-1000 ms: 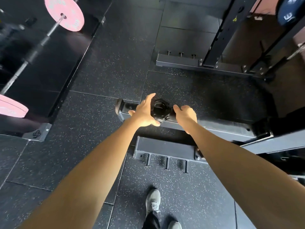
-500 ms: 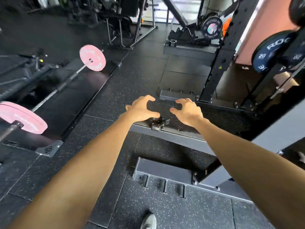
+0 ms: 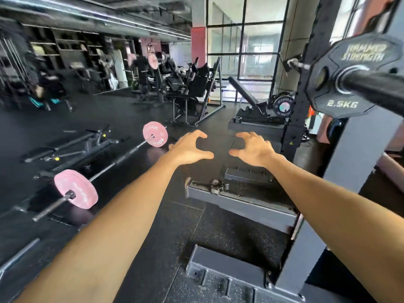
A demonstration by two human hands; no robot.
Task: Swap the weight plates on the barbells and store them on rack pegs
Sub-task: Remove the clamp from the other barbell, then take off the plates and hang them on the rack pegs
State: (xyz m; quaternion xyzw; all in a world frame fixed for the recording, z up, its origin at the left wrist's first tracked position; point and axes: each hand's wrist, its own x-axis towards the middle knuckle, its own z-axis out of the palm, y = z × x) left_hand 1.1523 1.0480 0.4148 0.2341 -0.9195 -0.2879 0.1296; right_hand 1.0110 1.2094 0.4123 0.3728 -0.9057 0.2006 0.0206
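Observation:
My left hand [image 3: 190, 149] and my right hand [image 3: 253, 150] hover side by side in mid-air, fingers spread and curled, holding nothing. Below them a black barbell collar [image 3: 216, 186] lies on the grey base beam [image 3: 244, 204] of the rack. At upper right a black 2.5 kg plate [image 3: 349, 75] sits on a barbell sleeve [image 3: 378, 88] racked at head height. On the floor to the left lies a barbell [image 3: 118, 159] with a pink plate [image 3: 75, 192] at its near end and another pink plate [image 3: 155, 134] at its far end.
The rack's black upright [image 3: 306, 88] and grey post [image 3: 341, 182] stand at right. A grey foot with short pegs [image 3: 229, 278] lies in front of me. An empty bar [image 3: 65, 147] and benches lie at left. Machines and a Rogue plate [image 3: 283, 107] stand further back.
Both hands let go of the collar, left it on the base beam, and rose with fingers spread. The view tilted up from the floor to the gym and the racked plate.

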